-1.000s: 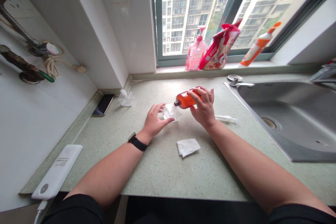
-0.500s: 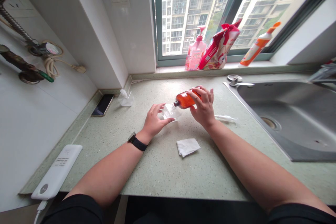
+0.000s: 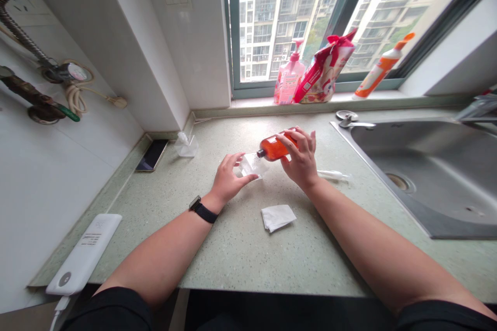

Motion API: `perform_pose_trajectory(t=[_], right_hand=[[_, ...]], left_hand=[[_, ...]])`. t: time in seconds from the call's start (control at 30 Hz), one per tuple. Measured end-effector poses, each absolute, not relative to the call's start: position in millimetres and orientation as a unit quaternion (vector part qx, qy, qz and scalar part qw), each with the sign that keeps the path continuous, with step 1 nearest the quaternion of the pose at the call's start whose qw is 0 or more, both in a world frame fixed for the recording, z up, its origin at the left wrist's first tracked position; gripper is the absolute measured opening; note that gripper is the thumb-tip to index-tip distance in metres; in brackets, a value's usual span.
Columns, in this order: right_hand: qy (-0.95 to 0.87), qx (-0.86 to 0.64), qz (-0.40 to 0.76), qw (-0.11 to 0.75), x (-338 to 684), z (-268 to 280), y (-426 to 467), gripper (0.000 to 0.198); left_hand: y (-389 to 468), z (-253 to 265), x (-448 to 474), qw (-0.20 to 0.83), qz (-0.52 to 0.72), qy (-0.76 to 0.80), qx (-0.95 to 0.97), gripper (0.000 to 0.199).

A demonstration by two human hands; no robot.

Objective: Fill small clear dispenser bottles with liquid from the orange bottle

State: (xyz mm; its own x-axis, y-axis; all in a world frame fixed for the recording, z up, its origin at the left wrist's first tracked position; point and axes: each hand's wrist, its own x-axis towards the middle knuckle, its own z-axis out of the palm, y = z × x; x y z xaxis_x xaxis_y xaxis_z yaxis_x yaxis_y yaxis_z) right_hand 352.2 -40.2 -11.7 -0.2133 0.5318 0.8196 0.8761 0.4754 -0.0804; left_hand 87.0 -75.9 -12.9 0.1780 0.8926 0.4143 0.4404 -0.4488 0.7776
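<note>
My right hand (image 3: pixel 302 158) is wrapped round an orange-red bottle (image 3: pixel 275 148), tilted onto its side with the dark neck toward the left. Below that neck is a small clear plastic container (image 3: pixel 253 166), which my left hand (image 3: pixel 229 176) grips between thumb and fingers. The neck sits at the container's opening; how much liquid is inside I cannot tell. A folded white tissue (image 3: pixel 278 217) lies on the counter nearer to me. Beside my right wrist rests a thin white item in clear wrapping (image 3: pixel 334 175).
A steel sink (image 3: pixel 388 186) with a faucet (image 3: pixel 355 123) is on the right. At the back left are a phone (image 3: pixel 152 155) and a clear box (image 3: pixel 187 146). A white power bank (image 3: pixel 84 253) lies front left. A pink pump bottle (image 3: pixel 289 80) stands on the windowsill.
</note>
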Motion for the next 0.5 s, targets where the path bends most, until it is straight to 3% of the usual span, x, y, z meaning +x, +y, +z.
perform_pose_trajectory(t=[0.5], right_hand=[[-0.752, -0.47, -0.206, 0.414, 352.3, -11.0, -40.9, 0.086]], left_hand=[[-76.3, -12.0, 87.0, 0.26, 0.447, 0.46, 0.722, 0.074]])
